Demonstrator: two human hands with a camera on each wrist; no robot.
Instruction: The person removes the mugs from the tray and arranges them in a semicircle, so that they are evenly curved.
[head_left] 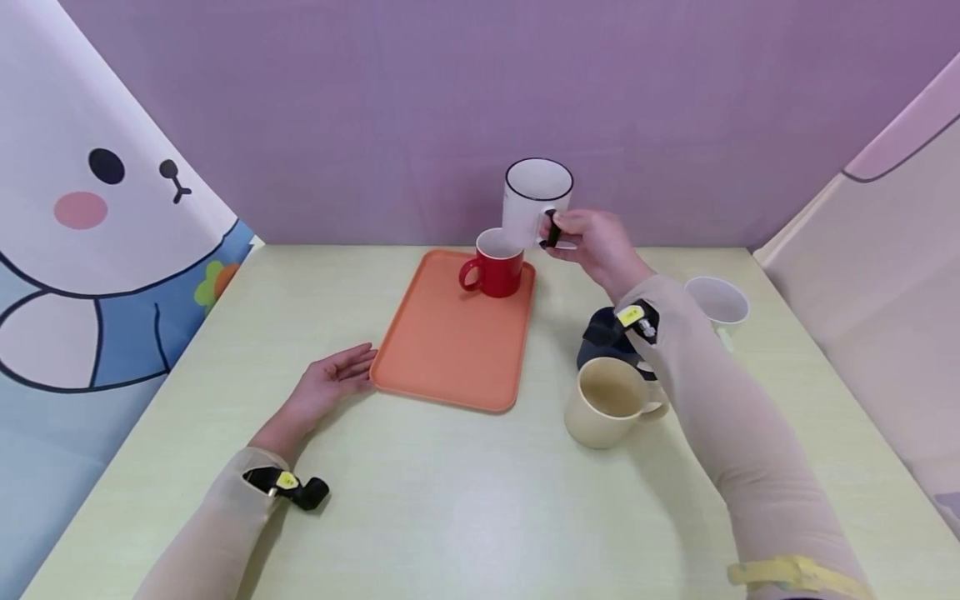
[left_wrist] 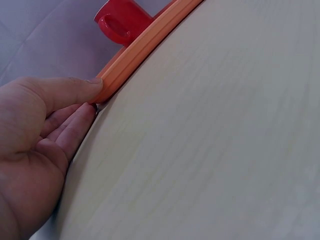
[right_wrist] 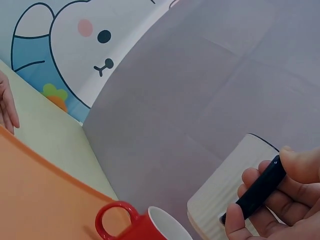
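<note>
White cylindrical mug with a black-edged rim and a black handle is held in the air at one o'clock of a rectangular orange tray, its mouth facing up. The right hand grips it by that handle, fingers curled round the black strip and the thumb pressed on its upper end. On the tray, between one and two o'clock, stands a glossy red mug with a white inside, upright, its handle pointing to nine o'clock. From the head view the raised mug overlaps the red one's rim; whether they touch cannot be told.

The left hand is at the tray's eight o'clock corner, fingers nearly straight and close together, the thumb touching the rim; how firmly they press cannot be told.

Three more mugs stand on the pale wood-grain table. At four o'clock of the tray is a plain beige mug, handle toward three. Just beyond it, at its twelve o'clock, a dark blue mug is partly hidden by the right wrist. Farther out at three o'clock is a pale, white-lined mug.
</note>
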